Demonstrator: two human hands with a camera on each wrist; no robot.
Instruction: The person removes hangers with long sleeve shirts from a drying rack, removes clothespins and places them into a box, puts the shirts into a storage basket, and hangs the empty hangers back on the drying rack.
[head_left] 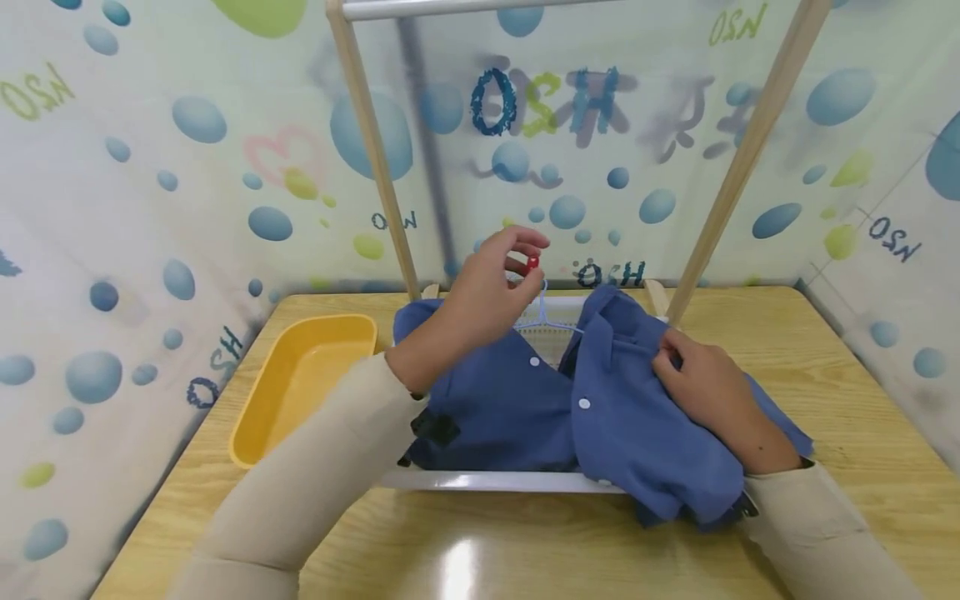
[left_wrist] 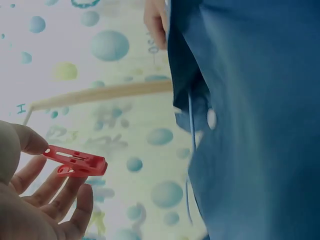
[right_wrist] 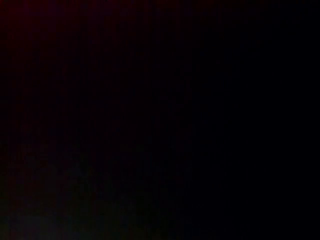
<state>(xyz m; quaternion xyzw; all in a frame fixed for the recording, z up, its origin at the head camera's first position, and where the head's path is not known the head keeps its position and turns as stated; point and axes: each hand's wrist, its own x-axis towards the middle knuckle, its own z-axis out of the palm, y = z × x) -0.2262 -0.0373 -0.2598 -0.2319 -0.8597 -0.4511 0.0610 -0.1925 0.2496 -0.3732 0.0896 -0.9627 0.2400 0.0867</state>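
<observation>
My left hand (head_left: 487,287) pinches a red clothespin (left_wrist: 77,161) between thumb and fingers, raised just above the hook of a light blue hanger (head_left: 543,310). The hanger's arms run into the open collar of a blue button-up shirt (head_left: 502,417). White buttons show along the shirt's front. At the shirt's right shoulder, my right hand (head_left: 708,387) grips the fabric. The shirt spreads over a white basket (head_left: 517,481), its right part hanging past the front rim. In the right wrist view everything is dark.
A yellow tub (head_left: 242,433) stands left of the basket on the wooden table (head_left: 405,542). Behind the basket rises a rack with wooden posts (head_left: 371,142) and a metal bar (head_left: 450,7) across the top. A patterned wall (head_left: 465,192) closes off the back.
</observation>
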